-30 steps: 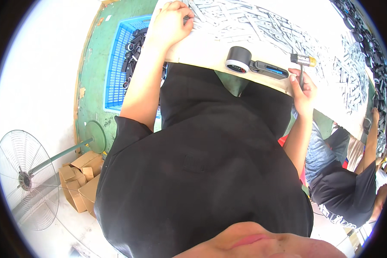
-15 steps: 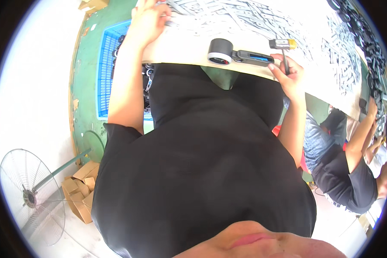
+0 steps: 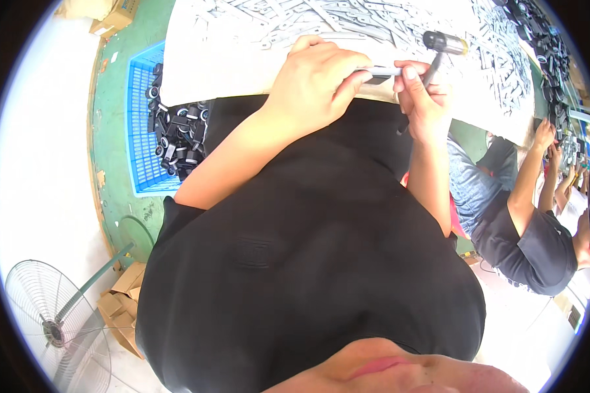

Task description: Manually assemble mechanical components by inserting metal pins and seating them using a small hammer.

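Note:
Between my two hands, just above the table's near edge, lies a thin grey strip. My left hand is closed on its left end with thumb and fingers. My right hand pinches the right end and also keeps hold of a small hammer. The hammer's dark head with a yellowish end points up and away, and its handle runs down through my fingers. A dark piece shows just under the strip; the rest of it is hidden by my left hand.
Many loose grey strips cover the far part of the pale table. A blue crate at the left holds black round-headed parts. A fan and a cardboard box stand lower left. A co-worker sits at right.
My left hand has come right from the far left, bringing a grey strip to my right hand. The black round-headed device at the table edge is now mostly or wholly hidden. The hammer stays in hand.

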Motion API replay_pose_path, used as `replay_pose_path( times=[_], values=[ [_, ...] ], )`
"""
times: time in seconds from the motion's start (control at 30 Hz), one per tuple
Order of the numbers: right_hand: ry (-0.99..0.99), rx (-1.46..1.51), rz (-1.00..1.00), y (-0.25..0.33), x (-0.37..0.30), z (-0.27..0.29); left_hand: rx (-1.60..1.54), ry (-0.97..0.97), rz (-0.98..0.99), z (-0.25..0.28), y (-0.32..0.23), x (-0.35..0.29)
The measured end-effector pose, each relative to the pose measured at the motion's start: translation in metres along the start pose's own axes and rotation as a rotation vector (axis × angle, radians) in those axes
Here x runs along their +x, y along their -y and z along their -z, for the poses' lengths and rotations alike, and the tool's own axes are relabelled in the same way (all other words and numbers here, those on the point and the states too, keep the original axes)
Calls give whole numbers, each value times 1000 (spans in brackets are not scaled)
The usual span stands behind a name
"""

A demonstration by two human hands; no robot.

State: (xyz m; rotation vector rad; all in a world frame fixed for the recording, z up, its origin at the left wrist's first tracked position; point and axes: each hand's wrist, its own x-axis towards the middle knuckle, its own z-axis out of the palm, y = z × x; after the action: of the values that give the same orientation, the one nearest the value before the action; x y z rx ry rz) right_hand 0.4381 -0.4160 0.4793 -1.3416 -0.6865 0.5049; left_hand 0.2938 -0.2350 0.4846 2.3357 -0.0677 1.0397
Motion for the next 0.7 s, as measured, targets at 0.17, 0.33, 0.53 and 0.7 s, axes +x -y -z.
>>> replay_pose_path(
  times=[0.17,0.33,0.53,0.7],
  values=[
    [-106,-193,15,-4,4,2,250,-45,-33,-8,6,0],
    [-137,-178,-121,-17,9,2,288,118,112,-10,18,-12],
    [-62,-317,-121,-23,11,4,167,95,87,-9,25,-10],
    [-65,-357,-103,-21,12,2,126,144,41,-6,32,-13]
  ],
)
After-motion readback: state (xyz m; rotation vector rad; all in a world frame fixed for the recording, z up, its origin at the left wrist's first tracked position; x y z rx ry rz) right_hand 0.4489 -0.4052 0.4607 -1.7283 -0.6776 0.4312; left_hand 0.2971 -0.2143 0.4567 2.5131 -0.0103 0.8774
